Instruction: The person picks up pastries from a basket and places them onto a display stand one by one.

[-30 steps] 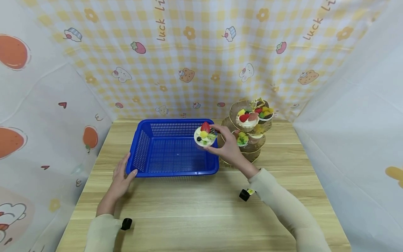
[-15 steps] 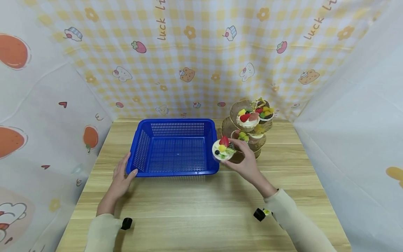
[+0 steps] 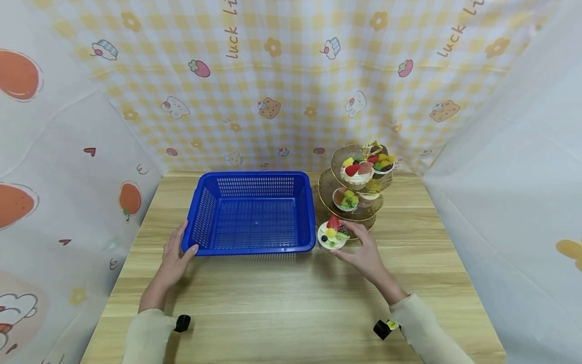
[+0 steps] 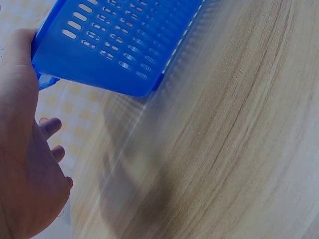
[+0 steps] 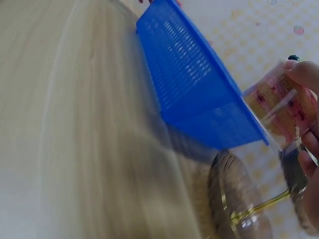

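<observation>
My right hand (image 3: pixel 365 254) pinches a clear dessert cup (image 3: pixel 331 237) between thumb and fingers. White cream, a strawberry and other fruit top the cup. In the right wrist view, pink and tan layers show through the cup's wall (image 5: pixel 279 107). It hangs just off the right front corner of a blue plastic basket (image 3: pixel 249 251), in front of a tiered stand. My left hand (image 3: pixel 173 255) holds the basket's left front corner, thumb on the rim and fingers along the outer left side. In the left wrist view, the basket's perforated wall (image 4: pixel 99 59) stands close to that hand.
A gold-rimmed, see-through tiered stand (image 3: pixel 350 215) is right of the basket. Its top tier bears a fruit tart (image 3: pixel 356 172) and a dark fruit cup (image 3: pixel 383 163); a fruit-topped cup (image 3: pixel 345 199) sits lower. Wood-grain table (image 3: pixel 273 308) lies in front; a checked cloth (image 3: pixel 291 126) hangs behind.
My right hand has carried the dessert cup from above the basket's right side, rightward and toward me, to beyond its right front corner. The left hand and basket have stayed put.
</observation>
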The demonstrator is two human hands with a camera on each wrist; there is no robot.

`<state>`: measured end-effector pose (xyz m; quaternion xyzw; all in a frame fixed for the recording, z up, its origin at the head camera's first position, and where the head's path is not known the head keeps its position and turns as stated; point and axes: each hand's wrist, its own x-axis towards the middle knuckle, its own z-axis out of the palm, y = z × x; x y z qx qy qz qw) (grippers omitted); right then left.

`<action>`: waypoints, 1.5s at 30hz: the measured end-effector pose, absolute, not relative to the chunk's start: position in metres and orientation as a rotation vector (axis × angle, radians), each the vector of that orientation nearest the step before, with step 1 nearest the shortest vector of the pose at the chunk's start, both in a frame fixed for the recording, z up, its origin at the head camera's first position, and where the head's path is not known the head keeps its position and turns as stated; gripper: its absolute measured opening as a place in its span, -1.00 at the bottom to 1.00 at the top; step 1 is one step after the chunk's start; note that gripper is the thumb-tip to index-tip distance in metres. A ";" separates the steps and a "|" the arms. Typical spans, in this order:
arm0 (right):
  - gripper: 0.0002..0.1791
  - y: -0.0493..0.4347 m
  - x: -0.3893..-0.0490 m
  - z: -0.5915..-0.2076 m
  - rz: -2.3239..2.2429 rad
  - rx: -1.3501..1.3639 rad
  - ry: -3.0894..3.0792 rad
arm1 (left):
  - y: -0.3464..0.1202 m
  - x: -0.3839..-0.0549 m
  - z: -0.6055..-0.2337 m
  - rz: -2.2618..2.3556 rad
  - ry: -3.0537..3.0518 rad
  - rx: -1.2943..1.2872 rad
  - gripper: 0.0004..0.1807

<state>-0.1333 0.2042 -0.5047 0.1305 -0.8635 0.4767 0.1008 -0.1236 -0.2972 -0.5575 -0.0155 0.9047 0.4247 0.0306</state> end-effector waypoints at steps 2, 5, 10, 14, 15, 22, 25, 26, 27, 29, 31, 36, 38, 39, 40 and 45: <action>-0.15 0.207 -0.133 -0.511 1.427 0.360 -2.560 | -0.297 -0.123 -0.557 1.307 2.790 -0.049 -0.16; -0.15 0.211 -0.134 -0.520 1.480 0.307 -2.582 | -0.297 -0.123 -0.557 1.308 2.787 -0.047 -0.15; -0.15 0.219 -0.138 -0.531 1.572 0.219 -2.638 | -0.297 -0.123 -0.557 1.312 2.788 -0.041 -0.15; -0.15 0.224 -0.143 -0.537 1.591 0.195 -2.692 | -0.297 -0.123 -0.557 1.320 2.790 -0.038 -0.15; -0.15 0.225 -0.145 -0.539 1.592 0.196 -2.698 | -0.296 -0.123 -0.557 1.321 2.788 -0.041 -0.15; -0.17 0.231 -0.156 -0.547 1.606 0.222 -2.742 | -0.296 -0.123 -0.555 1.315 2.780 -0.059 -0.15; -0.19 0.233 -0.162 -0.547 1.630 0.233 -2.763 | -0.296 -0.123 -0.556 1.313 2.784 -0.059 -0.15; -0.20 0.233 -0.163 -0.547 1.635 0.235 -2.774 | -0.296 -0.123 -0.556 1.314 2.785 -0.057 -0.15; -0.21 0.234 -0.165 -0.547 1.651 0.230 -2.782 | -0.296 -0.123 -0.556 1.314 2.784 -0.057 -0.15; -0.22 0.236 -0.169 -0.547 1.676 0.229 -2.799 | -0.296 -0.123 -0.556 1.315 2.786 -0.054 -0.15; -0.22 0.237 -0.173 -0.548 1.714 0.221 -2.807 | -0.296 -0.123 -0.556 1.315 2.785 -0.054 -0.15; -0.21 0.236 -0.180 -0.553 1.760 0.196 -2.818 | -0.296 -0.123 -0.556 1.312 2.777 -0.055 -0.15; -0.21 0.236 -0.182 -0.554 1.771 0.185 -2.816 | -0.296 -0.123 -0.557 1.313 2.774 -0.053 -0.15; -0.21 0.236 -0.183 -0.555 1.776 0.185 -2.814 | -0.296 -0.123 -0.557 1.313 2.772 -0.053 -0.15; -0.21 0.235 -0.183 -0.555 1.788 0.177 -2.807 | -0.296 -0.123 -0.557 1.312 2.772 -0.052 -0.15; -0.23 0.235 -0.186 -0.556 1.825 0.197 -2.787 | -0.297 -0.123 -0.556 1.313 2.762 -0.054 -0.15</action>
